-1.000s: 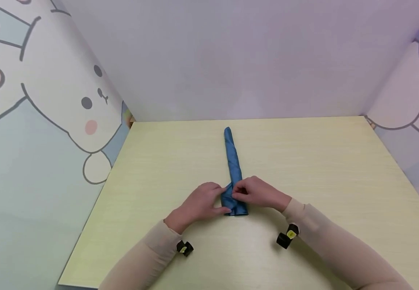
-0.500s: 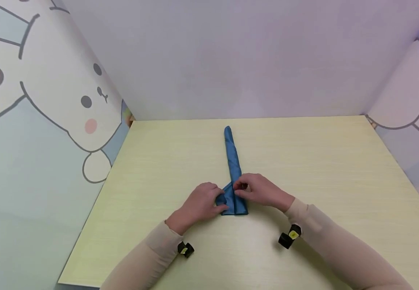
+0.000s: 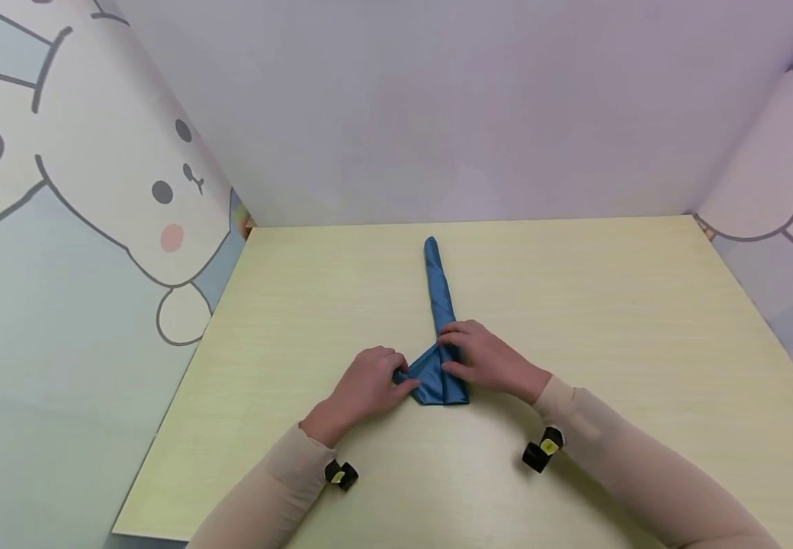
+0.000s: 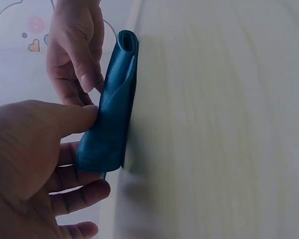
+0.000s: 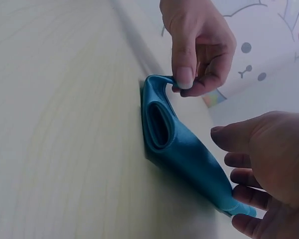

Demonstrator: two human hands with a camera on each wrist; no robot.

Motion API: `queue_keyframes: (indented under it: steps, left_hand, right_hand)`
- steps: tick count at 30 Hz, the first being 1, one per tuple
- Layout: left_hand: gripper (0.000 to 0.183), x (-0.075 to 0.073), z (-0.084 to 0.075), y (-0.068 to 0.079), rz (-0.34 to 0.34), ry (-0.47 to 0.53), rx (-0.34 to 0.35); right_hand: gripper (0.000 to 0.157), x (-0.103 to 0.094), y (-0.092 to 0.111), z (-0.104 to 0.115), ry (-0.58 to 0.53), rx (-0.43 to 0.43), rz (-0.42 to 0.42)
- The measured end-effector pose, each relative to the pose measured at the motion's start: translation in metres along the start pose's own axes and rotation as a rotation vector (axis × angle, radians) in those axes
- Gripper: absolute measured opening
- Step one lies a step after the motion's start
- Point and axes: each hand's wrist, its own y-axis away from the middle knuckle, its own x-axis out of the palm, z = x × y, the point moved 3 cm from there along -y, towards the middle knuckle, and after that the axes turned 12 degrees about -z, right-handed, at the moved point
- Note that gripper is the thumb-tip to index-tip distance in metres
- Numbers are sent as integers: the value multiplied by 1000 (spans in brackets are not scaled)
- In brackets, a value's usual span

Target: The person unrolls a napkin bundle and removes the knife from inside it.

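Observation:
A shiny blue cloth (image 3: 441, 293), rolled into a long narrow shape, lies on the table and points away from me. At its near end a flap (image 3: 428, 379) spreads to the left. My left hand (image 3: 365, 385) pinches the outer corner of this flap between thumb and fingers, as the right wrist view also shows. My right hand (image 3: 489, 358) is at the right side of the roll, its fingers loosely bent and its thumb (image 5: 234, 137) apart from them. The roll's near end (image 5: 159, 127) shows a coiled opening in the right wrist view.
The pale wooden table (image 3: 609, 305) extends to both sides of the cloth. A plain light wall (image 3: 451, 114) rises behind it, and a panel with a cartoon rabbit (image 3: 136, 168) flanks it on the left. Small black cameras (image 3: 543, 450) are worn at both wrists.
My left hand has moved left, drawing the flap out from the roll into a wider triangle. The right hand has shifted slightly up along the roll, its fingers more spread.

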Motion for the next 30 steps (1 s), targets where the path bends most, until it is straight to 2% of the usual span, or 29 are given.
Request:
queue_keyframes:
  steps: [11,17,23,26,30]
  left_hand:
    - [21,-7,1,7,80,18,11]
    - [24,-6,-1,9,127,-38,13]
    - [36,-1,-7,1,124,-133,79]
    - [50,4,-10,-3,185,-169,94]
    - [64,10,-11,-3,306,-212,96]
  right_hand:
    - [54,2,2,-6,33,0,25]
    - [56,1,3,-5,40,-3,12]
    - [65,4,2,-6,33,18,1]
    - [73,7,0,-6,45,40,13]
    - [82,10,-2,-7,61,83,66]
